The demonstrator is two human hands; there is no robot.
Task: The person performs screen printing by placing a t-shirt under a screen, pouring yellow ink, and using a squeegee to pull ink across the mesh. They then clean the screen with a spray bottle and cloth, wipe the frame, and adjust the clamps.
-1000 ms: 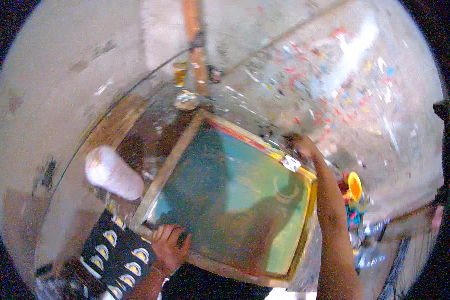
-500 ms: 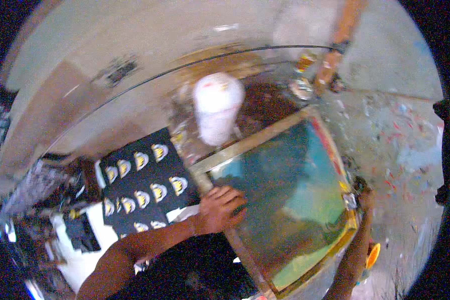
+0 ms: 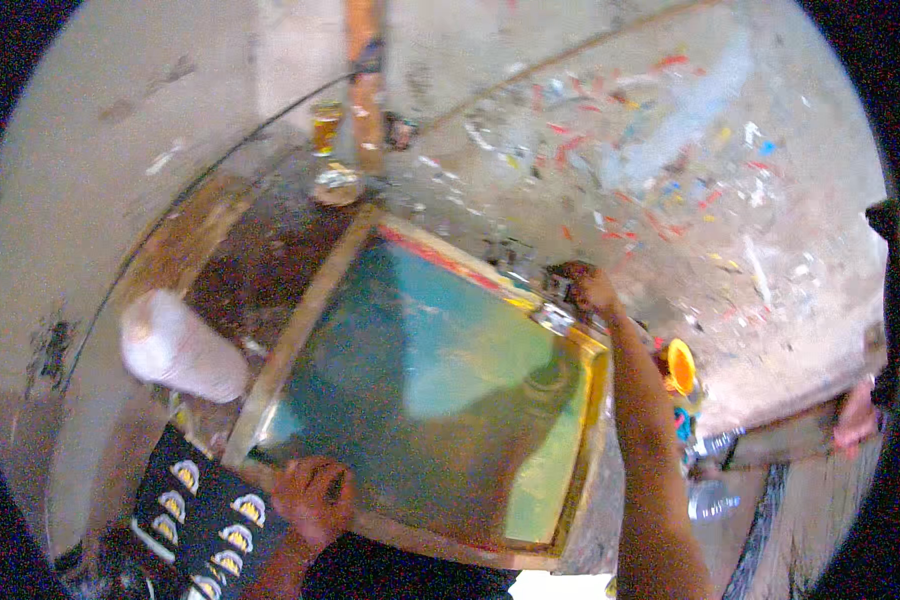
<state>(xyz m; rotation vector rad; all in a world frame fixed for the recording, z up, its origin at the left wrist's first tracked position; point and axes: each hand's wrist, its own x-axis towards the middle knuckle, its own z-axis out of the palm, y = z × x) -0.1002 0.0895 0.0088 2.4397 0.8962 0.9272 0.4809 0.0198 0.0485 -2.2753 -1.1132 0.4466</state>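
Observation:
A wooden-framed printing screen (image 3: 450, 370) with greenish, see-through mesh lies tilted before me. My left hand (image 3: 315, 498) is closed over its near left edge, fingers curled onto the wood. At the far right side, beside a metal clamp (image 3: 552, 318) on the frame, my right hand (image 3: 585, 290) is closed around something dark that I cannot make out. Left of the screen lies a black sheet (image 3: 205, 515) printed with rows of small white and yellow motifs, partly hidden behind my left forearm.
A white cylindrical container (image 3: 180, 345) stands left of the screen. Beyond the far corner are a jar with yellow contents (image 3: 325, 125) and an orange-brown post (image 3: 363, 90). A paint-spattered wall (image 3: 660, 170) rises behind. Right of my forearm sit an orange-yellow round container (image 3: 680, 366) and clear bottles (image 3: 712, 500).
My view has swung to the right, so screen, container and black sheet appear further left. My left hand stays at the frame's edge, its fingers more curled; my right remains by the clamp.

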